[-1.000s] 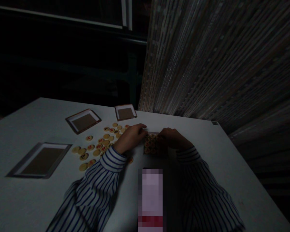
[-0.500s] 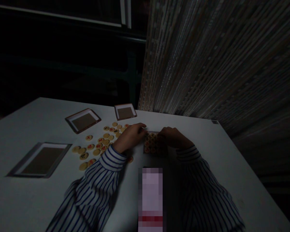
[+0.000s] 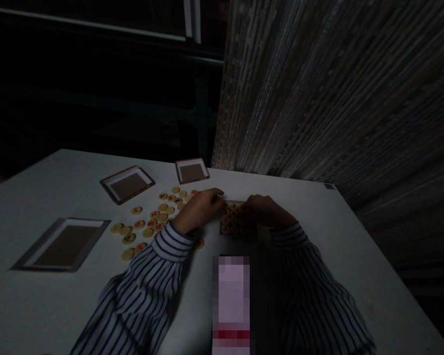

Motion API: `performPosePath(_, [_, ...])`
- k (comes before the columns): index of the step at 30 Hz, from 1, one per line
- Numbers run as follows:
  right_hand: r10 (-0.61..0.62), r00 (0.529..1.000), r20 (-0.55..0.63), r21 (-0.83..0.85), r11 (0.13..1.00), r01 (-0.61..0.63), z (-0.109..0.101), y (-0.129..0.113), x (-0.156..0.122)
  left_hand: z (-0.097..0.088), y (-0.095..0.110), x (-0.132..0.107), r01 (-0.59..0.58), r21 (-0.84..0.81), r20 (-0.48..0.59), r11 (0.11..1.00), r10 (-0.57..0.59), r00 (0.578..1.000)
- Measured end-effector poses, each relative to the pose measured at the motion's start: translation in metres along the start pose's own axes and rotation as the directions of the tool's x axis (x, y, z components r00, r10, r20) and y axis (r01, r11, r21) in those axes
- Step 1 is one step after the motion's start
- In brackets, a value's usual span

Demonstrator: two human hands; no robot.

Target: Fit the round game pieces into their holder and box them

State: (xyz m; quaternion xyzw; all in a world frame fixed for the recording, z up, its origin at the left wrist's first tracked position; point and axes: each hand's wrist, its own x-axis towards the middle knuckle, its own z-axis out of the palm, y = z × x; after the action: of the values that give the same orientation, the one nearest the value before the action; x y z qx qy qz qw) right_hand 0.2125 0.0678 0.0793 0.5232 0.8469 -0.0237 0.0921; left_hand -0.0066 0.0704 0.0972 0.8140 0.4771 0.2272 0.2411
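Note:
A small box [image 3: 225,233] of round Chinese chess pieces [image 3: 230,219] lies between my hands, the pieces set in rows. My left hand [image 3: 203,204] is at its left edge, index finger stretched forward and thumb apart from it, with nothing visible in its grasp. Over the right side of the box, my right hand [image 3: 264,208] has its fingers curled down. Its fingertips and whatever they hold are hidden in shadow. Many loose Chinese chess pieces [image 3: 148,232], some with red or black characters, lie scattered left of my left hand.
Three shallow frame-like trays or lids stand on the white table [image 3: 348,246]: one at the left [image 3: 64,244], one farther back [image 3: 128,184], one behind the pieces [image 3: 192,171]. A string curtain [image 3: 299,88] hangs past the far right edge. A blurred pale object [image 3: 234,296] is in front.
Both hands stay almost in place at the box. The box and loose pieces have not visibly moved; the view over the box looks slightly darker.

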Motion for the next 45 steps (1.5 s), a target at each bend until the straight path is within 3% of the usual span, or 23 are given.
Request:
performPosePath(15, [0.004,1.000,0.003,-0.010,1.000,-0.004,-0.004,-0.002,-0.003,-0.001,0.001,-0.001,0.004,-0.020,0.004,1.000,-0.004,1.000])
performPosePath(24, [0.020,0.990,-0.142,0.111,0.994,-0.005,-0.017,0.006,-0.013,-0.005,0.001,-0.001,0.014,-0.004,-0.017,1.000,-0.014,1.000])
performPosePath(32, [0.052,0.940,-0.336,0.180,0.984,0.010,-0.034,-0.004,-0.030,-0.015,0.003,-0.005,0.013,-0.044,-0.094,0.999,-0.017,0.995])
performPosePath(38, [-0.002,0.930,-0.368,0.141,0.988,0.058,-0.022,-0.018,-0.052,-0.024,-0.004,-0.027,0.030,-0.080,-0.144,0.996,-0.041,0.989])
performPosePath(42, [-0.037,0.926,-0.375,0.129,0.987,0.092,-0.006,-0.033,-0.064,-0.023,-0.010,-0.058,0.066,-0.149,-0.239,0.987,-0.101,0.966])
performPosePath(45, [-0.047,0.934,-0.355,0.109,0.990,0.092,0.002,-0.045,-0.071,-0.016,-0.015,-0.084,0.116,-0.197,-0.246,0.973,-0.164,0.955])
